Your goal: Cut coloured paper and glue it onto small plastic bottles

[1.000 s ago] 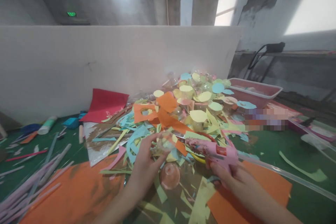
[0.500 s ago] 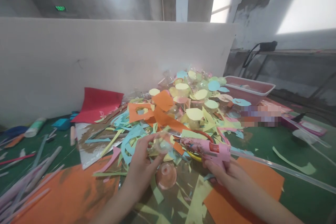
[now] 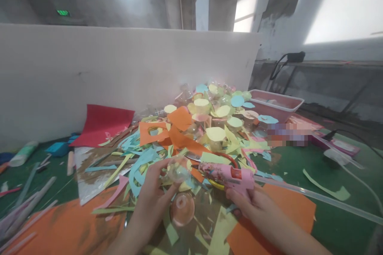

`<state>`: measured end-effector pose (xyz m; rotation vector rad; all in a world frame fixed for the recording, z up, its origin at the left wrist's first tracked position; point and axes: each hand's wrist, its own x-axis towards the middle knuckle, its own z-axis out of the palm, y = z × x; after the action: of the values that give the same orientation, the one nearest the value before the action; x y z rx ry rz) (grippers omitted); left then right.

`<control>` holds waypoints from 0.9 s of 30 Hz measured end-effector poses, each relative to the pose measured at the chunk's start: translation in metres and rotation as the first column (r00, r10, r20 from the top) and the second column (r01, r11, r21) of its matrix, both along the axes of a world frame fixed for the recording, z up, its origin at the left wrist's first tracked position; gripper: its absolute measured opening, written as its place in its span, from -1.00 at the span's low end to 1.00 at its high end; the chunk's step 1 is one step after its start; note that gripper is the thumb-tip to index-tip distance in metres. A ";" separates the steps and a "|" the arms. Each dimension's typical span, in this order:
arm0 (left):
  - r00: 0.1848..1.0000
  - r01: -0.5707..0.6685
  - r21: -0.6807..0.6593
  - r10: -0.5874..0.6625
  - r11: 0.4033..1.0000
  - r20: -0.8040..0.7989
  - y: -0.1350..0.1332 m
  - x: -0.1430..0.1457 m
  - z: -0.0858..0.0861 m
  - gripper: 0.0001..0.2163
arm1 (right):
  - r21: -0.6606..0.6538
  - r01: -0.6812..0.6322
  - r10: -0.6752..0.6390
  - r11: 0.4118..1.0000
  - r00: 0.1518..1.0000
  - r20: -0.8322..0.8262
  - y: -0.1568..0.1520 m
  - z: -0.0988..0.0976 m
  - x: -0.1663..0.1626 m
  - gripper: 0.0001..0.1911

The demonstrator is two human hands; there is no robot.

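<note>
My left hand (image 3: 152, 193) pinches a small clear plastic dome (image 3: 178, 169) between thumb and fingers, just above the table. My right hand (image 3: 248, 203) is wrapped round the grip of a pink hot glue gun (image 3: 227, 173), whose nozzle points left at the dome. A clear glue stick (image 3: 314, 197) sticks out of the gun's back to the right. Below the dome lies a second clear dome (image 3: 182, 209) on the table. Both hands are over a litter of coloured paper scraps (image 3: 155, 155).
A heap of clear cups capped with paper discs (image 3: 218, 115) rises behind the hands. A pink tray (image 3: 277, 103) stands at the back right, a white board (image 3: 119, 71) walls the back. Orange paper sheets (image 3: 60, 223) and straws (image 3: 24, 203) lie at the left.
Both hands with the dome and glue gun have stayed together; the view has shifted slightly, so everything sits a little further left and lower. The gun's nozzle is still near the dome.
</note>
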<state>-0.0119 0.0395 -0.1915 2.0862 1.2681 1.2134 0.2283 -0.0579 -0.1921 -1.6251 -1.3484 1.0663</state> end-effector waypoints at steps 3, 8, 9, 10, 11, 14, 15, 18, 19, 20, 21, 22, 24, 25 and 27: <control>1.000 -0.004 -0.008 0.004 1.000 0.004 0.000 0.000 0.000 -0.69 | 0.019 -0.022 0.022 1.000 1.000 -0.004 0.000 0.005 -0.002 -0.43; 1.000 -0.014 -0.006 0.014 1.000 0.026 0.001 0.000 0.000 -0.69 | 0.094 -0.060 0.061 0.994 0.998 -0.007 0.003 0.011 -0.004 -0.46; 1.000 -0.013 -0.009 0.014 1.000 0.025 0.001 0.000 0.000 -0.69 | 0.101 -0.049 0.050 0.994 0.999 -0.007 0.003 0.011 -0.004 -0.46; 1.000 -0.013 -0.010 0.013 1.000 0.024 0.001 0.000 0.000 -0.69 | 0.102 -0.041 0.042 0.994 0.999 -0.009 0.003 0.010 -0.004 -0.46; 1.000 -0.012 -0.011 0.013 1.000 0.026 0.001 0.000 -0.001 -0.70 | 0.100 -0.039 0.041 0.994 0.999 -0.014 0.003 0.010 -0.004 -0.46; 0.999 -0.006 -0.021 0.007 1.000 0.037 0.001 0.000 -0.001 -0.71 | 0.100 -0.041 0.045 0.994 0.998 -0.033 0.003 0.008 -0.003 -0.43; 0.999 -0.009 -0.023 0.010 1.000 0.041 0.000 0.000 -0.001 -0.71 | 0.098 -0.031 0.035 0.995 0.999 -0.039 0.002 0.007 -0.003 -0.43; 0.999 -0.020 -0.030 0.022 0.999 0.044 -0.001 0.000 -0.001 -0.70 | 0.069 0.027 -0.022 0.997 0.997 -0.077 0.001 0.007 -0.004 -0.43; 0.999 -0.022 -0.029 0.024 0.999 0.044 -0.001 -0.001 -0.001 -0.69 | 0.050 0.035 -0.030 0.998 0.994 -0.102 0.001 0.008 -0.004 -0.43; 0.999 -0.021 -0.024 0.022 0.999 0.040 0.000 -0.001 -0.001 -0.69 | 0.030 0.042 -0.037 0.999 0.990 -0.138 0.001 0.008 -0.005 -0.44; 0.999 -0.019 -0.013 0.019 1.000 0.033 0.000 -0.001 -0.001 -0.69 | 0.013 0.052 -0.049 0.999 0.983 -0.180 0.002 0.007 -0.005 -0.44; 1.000 -0.014 0.005 0.014 1.000 0.023 0.000 -0.002 0.000 -0.69 | 0.000 0.068 -0.067 0.998 0.973 -0.222 0.002 0.007 -0.006 -0.44; 1.000 0.002 0.052 -0.002 0.999 -0.006 0.001 -0.002 0.001 -0.71 | -0.006 0.105 -0.102 0.994 0.953 -0.284 0.003 0.005 -0.006 -0.41; 1.000 0.016 0.067 -0.015 0.998 -0.021 0.001 -0.002 0.001 -0.71 | -0.001 0.115 -0.111 0.993 0.948 -0.298 0.004 0.004 -0.006 -0.39; 0.998 0.041 0.062 -0.039 0.997 -0.042 0.001 -0.002 0.002 -0.72 | 0.010 0.104 -0.096 0.995 0.951 -0.295 0.004 0.002 -0.005 -0.38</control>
<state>-0.0139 0.0406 -0.1899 2.1811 1.2144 1.2138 0.2231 -0.0540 -0.1901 -1.4329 -1.0678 1.1722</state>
